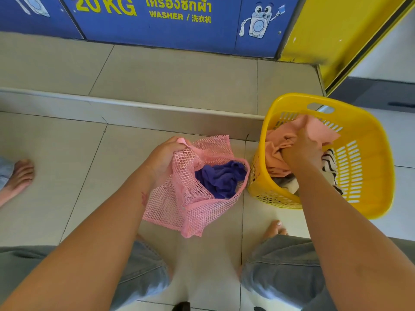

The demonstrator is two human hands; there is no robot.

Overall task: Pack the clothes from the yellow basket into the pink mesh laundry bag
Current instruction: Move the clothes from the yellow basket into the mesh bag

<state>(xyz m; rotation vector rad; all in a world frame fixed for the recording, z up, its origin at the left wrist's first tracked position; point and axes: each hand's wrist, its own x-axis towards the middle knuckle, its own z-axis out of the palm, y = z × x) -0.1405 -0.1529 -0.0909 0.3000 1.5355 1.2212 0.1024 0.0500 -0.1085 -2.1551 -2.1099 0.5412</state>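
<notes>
A pink mesh laundry bag (188,198) lies on the tiled floor with its mouth held up. My left hand (165,157) grips its upper rim. A purple garment (221,179) sits inside the bag. Right of it stands the yellow basket (363,176), tilted toward me. My right hand (303,151) is inside the basket, closed on a peach-pink cloth (278,142). Under my forearm lie a black-and-white striped garment (329,161) and some grey and white fabric, partly hidden.
A metal step edge (134,108) crosses the floor behind the bag. Blue washer panels (170,25) and a yellow panel (332,30) stand beyond it. Another person's bare foot (19,176) is at the left. My own knees and a foot (277,227) are below.
</notes>
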